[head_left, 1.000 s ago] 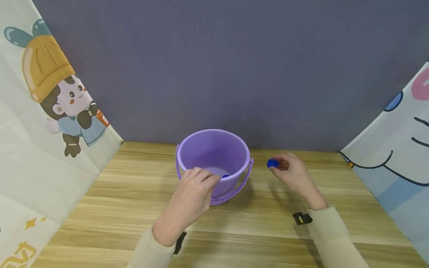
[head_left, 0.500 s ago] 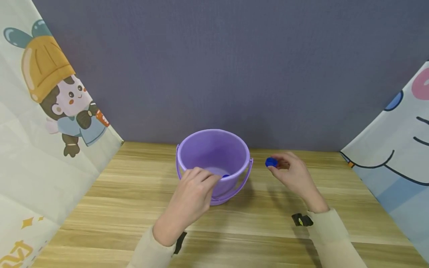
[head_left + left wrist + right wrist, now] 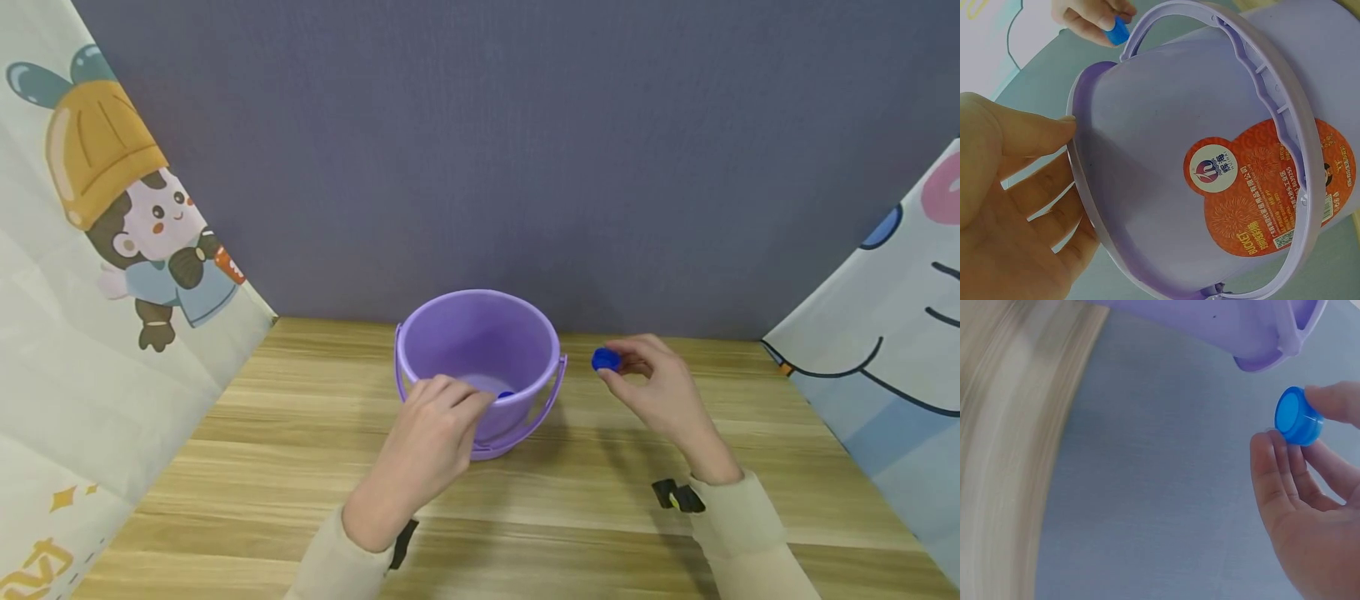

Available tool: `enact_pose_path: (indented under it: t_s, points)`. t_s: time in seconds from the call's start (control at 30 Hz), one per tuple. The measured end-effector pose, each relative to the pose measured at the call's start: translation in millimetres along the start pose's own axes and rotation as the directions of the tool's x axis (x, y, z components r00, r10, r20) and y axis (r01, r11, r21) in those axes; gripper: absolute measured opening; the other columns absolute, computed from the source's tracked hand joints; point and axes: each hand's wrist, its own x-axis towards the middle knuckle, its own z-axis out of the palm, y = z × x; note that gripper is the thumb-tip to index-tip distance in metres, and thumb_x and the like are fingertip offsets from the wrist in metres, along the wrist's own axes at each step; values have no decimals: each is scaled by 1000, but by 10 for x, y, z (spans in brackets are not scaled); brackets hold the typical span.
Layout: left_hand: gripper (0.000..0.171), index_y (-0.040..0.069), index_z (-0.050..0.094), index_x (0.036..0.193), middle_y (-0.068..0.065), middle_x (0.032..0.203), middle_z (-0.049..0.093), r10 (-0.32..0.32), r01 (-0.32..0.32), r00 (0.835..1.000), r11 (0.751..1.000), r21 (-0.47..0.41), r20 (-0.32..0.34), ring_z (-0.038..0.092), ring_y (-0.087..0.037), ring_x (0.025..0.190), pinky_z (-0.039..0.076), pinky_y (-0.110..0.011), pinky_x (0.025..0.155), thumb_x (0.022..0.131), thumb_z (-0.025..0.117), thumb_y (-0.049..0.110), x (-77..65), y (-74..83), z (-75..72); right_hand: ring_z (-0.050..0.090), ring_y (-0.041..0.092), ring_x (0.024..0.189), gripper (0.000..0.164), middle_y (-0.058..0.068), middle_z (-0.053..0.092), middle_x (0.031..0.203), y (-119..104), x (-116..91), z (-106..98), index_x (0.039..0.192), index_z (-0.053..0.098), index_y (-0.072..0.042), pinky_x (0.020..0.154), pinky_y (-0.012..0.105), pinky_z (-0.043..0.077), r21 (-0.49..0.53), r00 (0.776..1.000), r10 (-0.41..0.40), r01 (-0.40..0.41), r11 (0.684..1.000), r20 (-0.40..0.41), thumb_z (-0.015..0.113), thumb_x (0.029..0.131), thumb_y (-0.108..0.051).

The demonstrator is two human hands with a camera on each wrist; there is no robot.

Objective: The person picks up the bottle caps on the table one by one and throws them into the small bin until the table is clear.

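A purple bucket [image 3: 480, 333] stands upright on the wooden table, its handle hanging down the near side. My left hand [image 3: 431, 433] holds the bucket's near rim, with the thumb outside and the other fingers over the inner side in the left wrist view. To the right of the bucket, my right hand [image 3: 663, 396] pinches a round blue bottle cap [image 3: 1297, 417] between thumb and fingertips, raised above the table. A small blue thing [image 3: 506, 394] shows inside the bucket, mostly hidden by the near rim.
A grey-blue wall panel [image 3: 495, 158] rises just behind the bucket. White sheets with cartoon prints, one at the left [image 3: 52, 333] and one at the right [image 3: 900, 333], flank the table [image 3: 570, 533]. An orange label [image 3: 1254, 200] is stuck on the bucket's side.
My right hand has risen slightly and drifted a little left, turning the bottle cap a bit. The left hand and the bucket have stayed in place.
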Motion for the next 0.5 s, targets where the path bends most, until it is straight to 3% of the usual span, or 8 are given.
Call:
enact_pose_path:
  t_s: [0.5]
  points:
    - [23,12,76,107,1,104,73,20,-20,1000,1000,-6,-11,63,-19,93,49,-36,81,86,72,2,-87,-19,-50,62,7,90,34,15,63,112,-290,-92,60,117,69,7,86,16,53,59,997,-51,54,997,-51,77,84,6]
